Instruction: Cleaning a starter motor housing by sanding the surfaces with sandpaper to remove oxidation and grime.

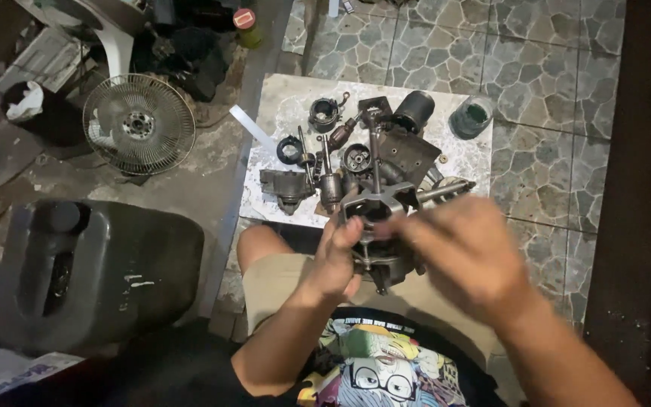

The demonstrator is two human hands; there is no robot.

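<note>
I hold a grey metal motor assembly (377,215) with a long shaft sticking up, just above my lap. My left hand (334,260) grips its left side from below. Over the assembly's right side lies my right hand (467,252), blurred, with its fingers curled against the housing. A white slab (288,102) on the floor in front of me carries several dismantled motor parts: a black cylinder (414,111), a round stator ring (324,114), an armature (330,188) and a dark bracket (285,186).
A fan guard with its hub (139,123) lies on the floor at the left. A large dark plastic jerrycan (84,271) lies near my left knee. A glass jar (472,117) stands at the slab's right corner. Stone-pattern tiles (536,68) cover the floor.
</note>
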